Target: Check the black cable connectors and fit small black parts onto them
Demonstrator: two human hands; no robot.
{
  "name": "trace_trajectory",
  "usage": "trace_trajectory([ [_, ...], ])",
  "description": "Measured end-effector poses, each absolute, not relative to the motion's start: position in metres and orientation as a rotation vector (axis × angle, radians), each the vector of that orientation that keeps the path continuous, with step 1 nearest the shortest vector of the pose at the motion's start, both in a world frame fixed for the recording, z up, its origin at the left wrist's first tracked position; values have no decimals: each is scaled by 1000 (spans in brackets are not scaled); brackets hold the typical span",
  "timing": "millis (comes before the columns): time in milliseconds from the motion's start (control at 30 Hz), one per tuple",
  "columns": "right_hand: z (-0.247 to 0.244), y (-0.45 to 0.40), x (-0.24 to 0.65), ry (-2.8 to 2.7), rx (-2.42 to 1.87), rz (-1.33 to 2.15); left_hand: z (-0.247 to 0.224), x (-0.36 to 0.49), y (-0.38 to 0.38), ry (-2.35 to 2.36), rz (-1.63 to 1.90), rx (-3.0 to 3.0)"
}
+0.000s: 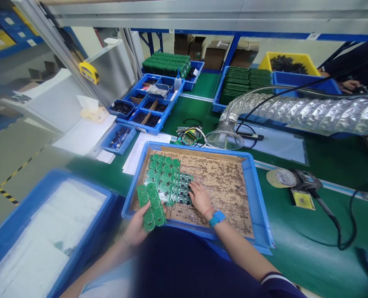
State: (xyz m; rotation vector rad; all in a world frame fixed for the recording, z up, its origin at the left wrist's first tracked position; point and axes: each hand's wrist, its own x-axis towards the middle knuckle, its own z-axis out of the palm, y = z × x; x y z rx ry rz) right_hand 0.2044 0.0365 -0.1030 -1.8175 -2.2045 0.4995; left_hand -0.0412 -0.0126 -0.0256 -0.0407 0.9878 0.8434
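In the head view, my left hand [139, 221] grips a pair of long green circuit boards [151, 205] by their lower left side. They are held tilted over the near left corner of a blue tray [263, 207]. Inside the tray, several more green circuit boards [162, 171] lie in rows on a brown cardboard liner. My right hand [200, 198] rests at the right edge of a row of boards with black components [183, 188]. Its fingers are bent over that edge, and whether they pinch anything is hidden.
Blue parts bins [146, 118] stand at the back left, and bins of stacked boards [242, 85] at the back. A silver extraction hose [295, 107] reaches in from the right. A soldering iron stand [304, 180] sits right of the tray. Another person's hand [350, 85] shows at far right.
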Motion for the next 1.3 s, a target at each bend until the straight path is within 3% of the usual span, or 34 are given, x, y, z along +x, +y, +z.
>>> trace_trajectory([
  [500, -71, 32, 184, -2060, -1697, 733, -19, -37, -10, 903, 836, -69],
  [633, -48, 24, 162, -2016, -1562, 945, -14, -34, -8, 904, 825, -10],
  [833, -28, 8, 136, -1563, -1403, 1530, -12, -29, -12, 916, 900, 68],
  [1067, -21, -2, 128, -1500, -1434, 1469, -9, -26, -14, 944, 927, 84],
  [1300, -7, -11, 116, -1917, -1430, 1141, -14, -21, -17, 906, 924, 109],
])
